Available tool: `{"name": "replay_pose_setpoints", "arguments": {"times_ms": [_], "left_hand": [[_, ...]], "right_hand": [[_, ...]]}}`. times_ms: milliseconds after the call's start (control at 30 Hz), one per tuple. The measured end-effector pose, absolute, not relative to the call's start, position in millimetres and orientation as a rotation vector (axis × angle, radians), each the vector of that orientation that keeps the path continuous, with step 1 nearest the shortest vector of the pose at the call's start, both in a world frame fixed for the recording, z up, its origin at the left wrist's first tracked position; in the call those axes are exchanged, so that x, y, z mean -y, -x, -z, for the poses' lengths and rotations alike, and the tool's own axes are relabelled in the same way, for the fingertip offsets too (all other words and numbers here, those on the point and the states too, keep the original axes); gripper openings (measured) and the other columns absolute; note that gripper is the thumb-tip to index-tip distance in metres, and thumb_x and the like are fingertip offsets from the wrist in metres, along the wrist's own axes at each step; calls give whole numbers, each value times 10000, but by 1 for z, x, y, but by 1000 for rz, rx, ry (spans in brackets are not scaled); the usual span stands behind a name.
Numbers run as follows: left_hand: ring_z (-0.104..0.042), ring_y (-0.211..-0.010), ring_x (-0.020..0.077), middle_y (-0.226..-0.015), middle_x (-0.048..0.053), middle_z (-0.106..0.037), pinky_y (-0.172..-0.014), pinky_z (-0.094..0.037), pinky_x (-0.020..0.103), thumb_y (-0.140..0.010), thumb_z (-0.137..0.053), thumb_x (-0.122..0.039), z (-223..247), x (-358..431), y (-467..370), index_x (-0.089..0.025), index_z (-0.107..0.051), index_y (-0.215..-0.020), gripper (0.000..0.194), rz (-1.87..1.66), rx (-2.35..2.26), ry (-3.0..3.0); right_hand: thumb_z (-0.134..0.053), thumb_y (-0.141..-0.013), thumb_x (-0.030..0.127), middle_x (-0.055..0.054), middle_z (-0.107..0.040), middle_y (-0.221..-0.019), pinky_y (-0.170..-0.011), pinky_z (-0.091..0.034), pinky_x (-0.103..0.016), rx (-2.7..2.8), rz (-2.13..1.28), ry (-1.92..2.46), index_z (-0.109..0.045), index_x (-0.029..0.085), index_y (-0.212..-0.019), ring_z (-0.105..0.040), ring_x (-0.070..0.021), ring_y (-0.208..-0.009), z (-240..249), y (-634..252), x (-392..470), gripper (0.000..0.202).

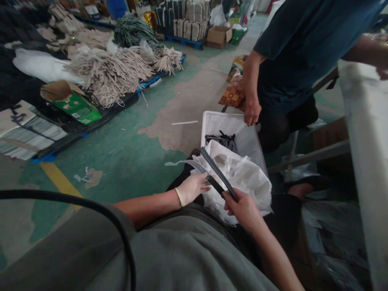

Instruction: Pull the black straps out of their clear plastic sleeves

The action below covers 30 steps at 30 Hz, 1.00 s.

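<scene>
My right hand (244,208) is bare and closed around a black strap (216,167), which is bent double so that two lengths rise from the fingers. My left hand (190,190), in a pale glove, has its fingers closed at the end of the lower length. From there a thin, pale strip (194,163) curls away to the left; how it joins the strap is hidden at the fingertips. Below both hands, a crumpled white plastic bag (242,178) spreads over my lap and the near part of a white bin (206,121). Several dark pieces (224,140) lie inside the bin.
Close on the right, a co-worker's hand (252,111) hangs at the bin's rim. A white-topped table (357,121) stands beyond. Bundles of beige cord (112,72) and a green box (75,107) sit at left. A black cable (100,210) crosses in front of me.
</scene>
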<state>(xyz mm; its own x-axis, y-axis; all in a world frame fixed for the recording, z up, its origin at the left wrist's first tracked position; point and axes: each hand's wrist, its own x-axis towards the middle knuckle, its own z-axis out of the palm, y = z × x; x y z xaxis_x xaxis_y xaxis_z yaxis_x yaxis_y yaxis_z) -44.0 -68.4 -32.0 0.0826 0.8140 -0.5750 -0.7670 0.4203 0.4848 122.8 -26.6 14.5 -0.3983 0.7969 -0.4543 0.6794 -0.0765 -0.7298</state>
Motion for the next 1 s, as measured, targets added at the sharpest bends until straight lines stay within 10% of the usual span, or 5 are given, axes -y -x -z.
{"name": "replay_pose_setpoints", "arguments": {"times_ms": [1000], "left_hand": [[-624,-892,182,-1003,86,-698,-815,-433,293,-792,-703,-323,22,64,44,-153,-682,-895,200,-1124,-904,-71]], "right_hand": [[-562,-822,512,-25,-696,-636,-482,-477,-253,1822,-1665,1589,-621,191,-826,-652,-168,-517,-16,-141,41,327]]}}
